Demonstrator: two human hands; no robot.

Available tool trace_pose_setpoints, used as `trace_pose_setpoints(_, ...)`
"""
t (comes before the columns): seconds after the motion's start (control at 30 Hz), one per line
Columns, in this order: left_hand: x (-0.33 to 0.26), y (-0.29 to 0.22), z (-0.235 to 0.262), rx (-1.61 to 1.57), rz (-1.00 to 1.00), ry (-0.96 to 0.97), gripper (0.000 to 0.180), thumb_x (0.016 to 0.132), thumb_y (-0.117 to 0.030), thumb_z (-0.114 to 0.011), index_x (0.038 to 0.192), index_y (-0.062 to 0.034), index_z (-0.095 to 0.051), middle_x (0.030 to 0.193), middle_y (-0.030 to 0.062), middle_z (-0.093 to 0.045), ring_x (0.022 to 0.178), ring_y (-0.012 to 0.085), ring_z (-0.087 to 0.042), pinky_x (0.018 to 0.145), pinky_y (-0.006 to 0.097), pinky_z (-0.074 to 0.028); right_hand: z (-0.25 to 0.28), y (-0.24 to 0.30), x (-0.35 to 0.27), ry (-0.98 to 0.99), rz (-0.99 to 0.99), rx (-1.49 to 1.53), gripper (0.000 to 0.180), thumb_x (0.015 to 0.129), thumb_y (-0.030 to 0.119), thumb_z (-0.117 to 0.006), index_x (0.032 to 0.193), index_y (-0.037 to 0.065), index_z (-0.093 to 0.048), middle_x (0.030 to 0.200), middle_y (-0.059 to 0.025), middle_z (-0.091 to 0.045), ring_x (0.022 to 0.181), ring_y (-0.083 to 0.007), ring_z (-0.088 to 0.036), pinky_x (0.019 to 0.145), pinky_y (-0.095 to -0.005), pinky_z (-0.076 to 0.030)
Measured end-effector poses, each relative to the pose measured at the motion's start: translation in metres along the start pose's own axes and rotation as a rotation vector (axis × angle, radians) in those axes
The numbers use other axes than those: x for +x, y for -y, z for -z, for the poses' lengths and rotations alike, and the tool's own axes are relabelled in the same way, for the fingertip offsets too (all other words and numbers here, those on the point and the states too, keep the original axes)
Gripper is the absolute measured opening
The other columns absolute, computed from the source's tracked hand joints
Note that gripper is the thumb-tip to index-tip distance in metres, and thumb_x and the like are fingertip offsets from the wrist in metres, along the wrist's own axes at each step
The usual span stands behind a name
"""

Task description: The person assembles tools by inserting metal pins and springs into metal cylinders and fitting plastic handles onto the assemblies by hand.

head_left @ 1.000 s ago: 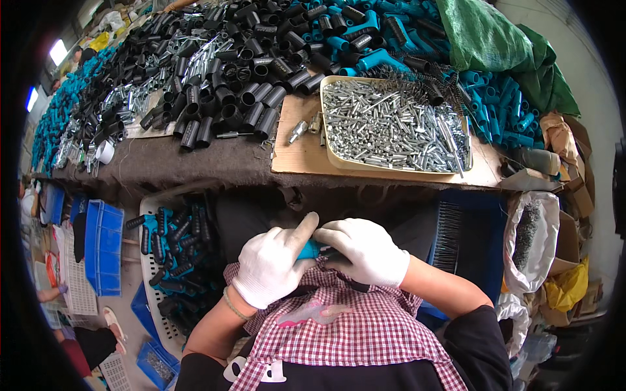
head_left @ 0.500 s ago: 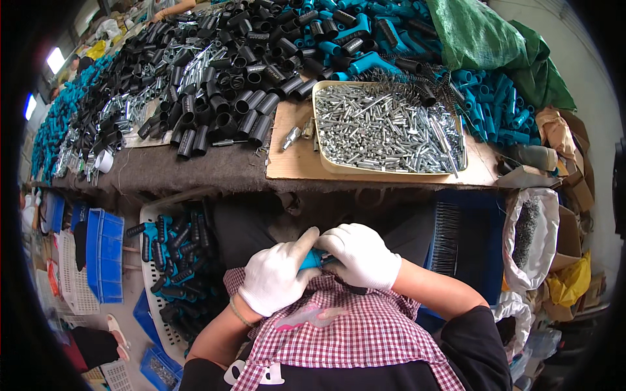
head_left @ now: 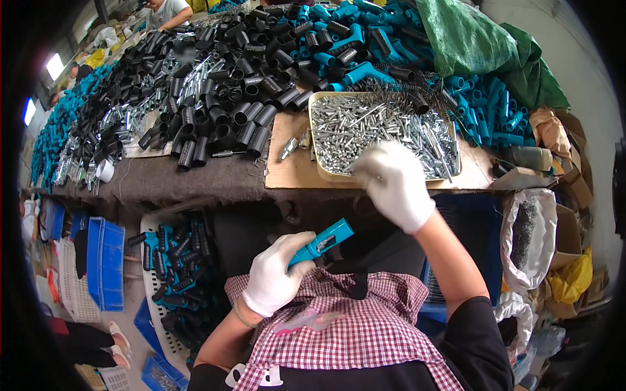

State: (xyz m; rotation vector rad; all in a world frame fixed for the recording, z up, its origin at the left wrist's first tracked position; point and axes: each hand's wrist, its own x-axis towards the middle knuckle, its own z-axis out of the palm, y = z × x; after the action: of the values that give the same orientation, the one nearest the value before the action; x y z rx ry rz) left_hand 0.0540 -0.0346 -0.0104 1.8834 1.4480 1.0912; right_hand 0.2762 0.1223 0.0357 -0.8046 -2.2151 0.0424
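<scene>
My left hand (head_left: 277, 274), in a white glove, is closed around a teal tubular plastic housing (head_left: 331, 240). The housing points up and to the right, with an oblong slot in its side showing. My right hand (head_left: 396, 186), also gloved in white, is over the near edge of a cream tray (head_left: 339, 176). Its fingers are curled and smeared by motion; whether they hold anything cannot be made out. Small metal pins (head_left: 345, 133) fill the tray, with longer rods along its right side.
Black sleeves (head_left: 244, 133) and teal housings (head_left: 365, 73) are heaped across the bench. A white crate (head_left: 151, 277) of teal-and-black parts stands at my left. Right of my lap are a blue bin (head_left: 479, 238) and a white sack (head_left: 529, 241). A person (head_left: 171, 12) works at far left.
My right hand has left the teal housing and moved up and right to the tray. My left hand keeps hold of the housing, which now shows more fully.
</scene>
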Motion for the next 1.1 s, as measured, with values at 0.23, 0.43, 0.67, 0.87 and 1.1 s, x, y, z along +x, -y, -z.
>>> trace_pose_setpoints(0.23, -0.009, -0.001, 0.001, 0.017, 0.033, -0.002, 0.042, 0.081, -0.015, -0.075, 0.122, -0.0083, -0.066, 0.115, 0.0163, -0.070, 0.103, 0.0365, -0.068, 0.089, 0.042, -0.056, -0.015, -0.025, 0.020, 0.239, -0.433, -0.268, 0.025, 0.078, 0.025, -0.074, 0.080, 0.001, -0.068, 0.084, -0.0224, -0.067, 0.084, -0.0418, -0.065, 0.074, -0.0484, -0.050)
trace_pose_setpoints(0.43, -0.021, 0.002, 0.001, -0.102, 0.075, 0.001, 0.048, 0.081, -0.010, -0.074, 0.127, -0.0088, -0.062, 0.118, 0.0145, -0.067, 0.101, 0.0361, -0.068, 0.086, 0.042, -0.056, -0.017, -0.061, 0.007, 0.138, -0.397, -0.126, 0.008, 0.082, 0.006, -0.068, 0.088, 0.000, -0.067, 0.082, -0.0182, -0.066, 0.078, -0.0339, -0.065, 0.074, -0.0401, -0.050)
trace_pose_setpoints(0.67, -0.023, 0.025, 0.006, -0.436, 0.116, -0.096, 0.049, 0.086, -0.012, -0.072, 0.132, -0.0013, -0.058, 0.107, 0.0134, -0.069, 0.096, 0.0231, -0.069, 0.084, 0.035, -0.054, -0.007, -0.003, 0.002, -0.046, -0.572, 0.444, 0.005, 0.089, -0.001, -0.063, 0.094, -0.003, -0.065, 0.084, -0.0069, -0.065, 0.079, -0.0157, -0.059, 0.076, -0.0302, -0.049)
trace_pose_setpoints(0.87, -0.010, 0.013, 0.009, -0.858, 0.352, -0.118, 0.045, 0.091, -0.011, -0.065, 0.133, 0.0000, -0.056, 0.087, 0.0043, -0.066, 0.068, 0.0106, -0.062, 0.065, 0.026, -0.053, -0.036, 0.087, -0.043, 0.013, -0.460, 0.681, 0.018, 0.085, 0.009, -0.069, 0.074, 0.001, -0.057, 0.075, -0.0048, -0.057, 0.071, -0.0140, -0.054, 0.066, -0.0276, -0.044)
trace_pose_setpoints(1.1, -0.011, 0.014, -0.014, -0.936, 0.281, -0.098, 0.050, 0.094, -0.013, -0.063, 0.140, 0.0027, -0.051, 0.117, 0.0089, -0.065, 0.101, 0.0124, -0.061, 0.089, 0.029, -0.052, -0.061, 0.108, -0.059, -0.152, -0.413, 0.661, 0.031, 0.082, 0.027, -0.078, 0.079, 0.002, -0.061, 0.084, -0.0055, -0.050, 0.081, -0.0182, -0.051, 0.076, -0.0310, -0.042)
